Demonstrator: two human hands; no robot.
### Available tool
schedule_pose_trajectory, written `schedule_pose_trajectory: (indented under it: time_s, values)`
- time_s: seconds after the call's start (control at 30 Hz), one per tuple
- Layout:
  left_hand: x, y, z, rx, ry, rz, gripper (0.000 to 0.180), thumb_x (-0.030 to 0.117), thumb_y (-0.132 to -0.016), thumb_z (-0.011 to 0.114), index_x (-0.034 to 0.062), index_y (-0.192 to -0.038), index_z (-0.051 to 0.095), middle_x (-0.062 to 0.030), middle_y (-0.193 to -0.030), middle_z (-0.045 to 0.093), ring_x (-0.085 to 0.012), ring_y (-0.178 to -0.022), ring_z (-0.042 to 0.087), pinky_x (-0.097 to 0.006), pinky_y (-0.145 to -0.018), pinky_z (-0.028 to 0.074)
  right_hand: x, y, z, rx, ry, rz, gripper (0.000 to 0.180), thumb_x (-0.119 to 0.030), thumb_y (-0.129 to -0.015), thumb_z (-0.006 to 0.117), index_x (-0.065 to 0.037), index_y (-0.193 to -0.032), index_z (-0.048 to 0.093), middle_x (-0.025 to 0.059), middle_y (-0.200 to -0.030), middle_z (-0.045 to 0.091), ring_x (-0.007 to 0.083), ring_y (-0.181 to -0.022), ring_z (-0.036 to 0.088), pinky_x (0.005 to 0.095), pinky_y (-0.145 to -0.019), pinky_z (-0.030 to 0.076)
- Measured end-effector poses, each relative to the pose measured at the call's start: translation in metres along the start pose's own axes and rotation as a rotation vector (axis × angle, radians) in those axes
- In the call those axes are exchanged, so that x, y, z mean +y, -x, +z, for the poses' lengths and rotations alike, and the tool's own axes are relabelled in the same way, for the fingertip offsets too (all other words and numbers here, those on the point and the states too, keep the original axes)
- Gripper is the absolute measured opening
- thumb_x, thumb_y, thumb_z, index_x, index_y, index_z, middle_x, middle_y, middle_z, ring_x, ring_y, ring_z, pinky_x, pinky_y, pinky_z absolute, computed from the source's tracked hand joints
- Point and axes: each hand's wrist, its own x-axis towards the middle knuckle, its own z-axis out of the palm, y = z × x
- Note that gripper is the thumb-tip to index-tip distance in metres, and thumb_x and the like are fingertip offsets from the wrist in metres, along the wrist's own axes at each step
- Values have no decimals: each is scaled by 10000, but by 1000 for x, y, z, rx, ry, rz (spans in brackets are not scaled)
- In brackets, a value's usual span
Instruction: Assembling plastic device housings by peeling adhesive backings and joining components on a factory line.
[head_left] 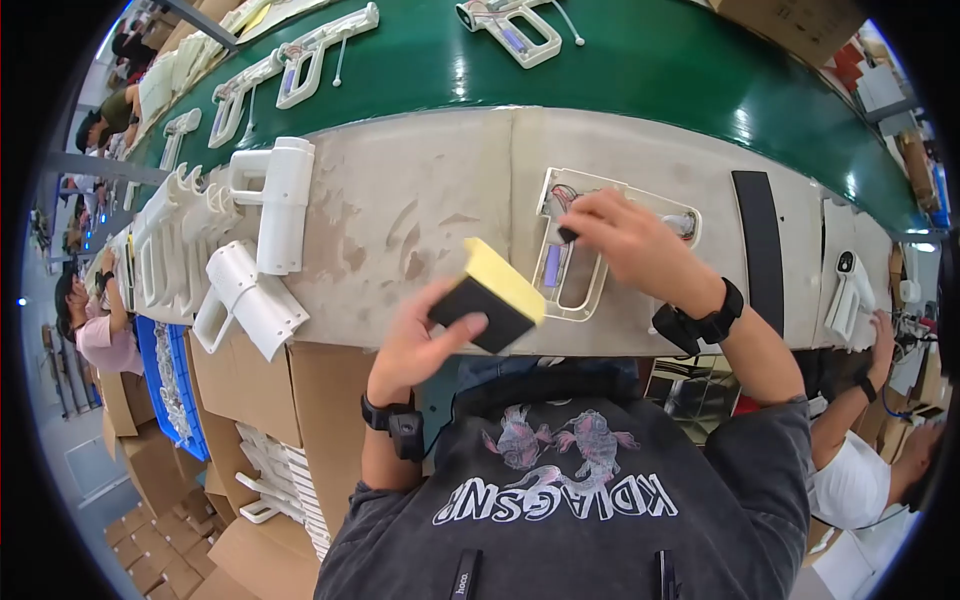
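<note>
My left hand (pixel 420 335) grips a black foam block with a yellow top (pixel 492 293), held just above the front edge of the grey bench (pixel 420 200). My right hand (pixel 630 245) rests over an open white plastic gun-shaped shell (pixel 580 270) that lies flat on the bench, wires and a small bluish part showing inside it. The fingertips of that hand pinch a small dark piece (pixel 567 235) at the shell's upper left. The far end of the shell is hidden under my right hand.
A green conveyor belt (pixel 640 70) carries more open white shells (pixel 315 60) behind the bench. Closed white housings (pixel 275 200) stand stacked at the left. A black strip (pixel 762 240) lies at the right. Cardboard boxes (pixel 250 400) sit below. Another person (pixel 860 470) works at my right.
</note>
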Motion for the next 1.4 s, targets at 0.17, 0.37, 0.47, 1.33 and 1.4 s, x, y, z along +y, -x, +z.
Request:
schedule_pose_trajectory:
  time_s: [0.17, 0.37, 0.47, 1.33, 1.4]
  values:
    - [4, -6, -6, 248, 110, 87, 351, 62, -929, 701, -22, -1255, 601, -32, -1053, 681, -56, -914, 613, -216, -765, 498, -5, 3, 11, -261, 229, -216, 460, -10, -747, 640, -55, -1205, 642, 54, -1198, 563, 243, -1135, 545, 377, -1015, 479]
    - [-14, -9, -15, 252, 86, 81, 395, 95, -917, 723, -3, -1274, 585, 25, -960, 638, 5, -739, 506, -183, -553, 362, -1, 2, 14, -292, 207, -182, 474, 1, -751, 634, -66, -1220, 648, 50, -1224, 564, 243, -1145, 534, 381, -1029, 458]
    - [-9, -13, -15, 329, 178, 107, 446, 115, -918, 724, 0, -1314, 556, 4, -982, 640, -26, -750, 534, -192, -606, 420, -2, 2, 12, -273, 238, -174, 483, 21, -764, 637, -74, -1237, 648, 50, -1231, 580, 258, -1125, 543, 386, -1004, 464]
    - [40, -52, 57, 647, -722, 431, 994, 282, -741, 878, -54, -1481, 306, -225, -1383, 467, -340, -1249, 490, -429, -1059, 409, -62, 15, 25, 352, -997, 498, 539, -224, -1004, 624, -44, -1476, 433, 101, -1345, 609, 193, -1221, 580, 349, -1036, 458]
    - [28, -46, 105, 549, -574, 403, 942, 235, -768, 847, -36, -1486, 302, -222, -1384, 455, -321, -1168, 491, -430, -1012, 413, -67, 14, 24, 396, -1170, 558, 535, -223, -1001, 632, -41, -1467, 442, 100, -1373, 583, 190, -1244, 558, 348, -1046, 449]
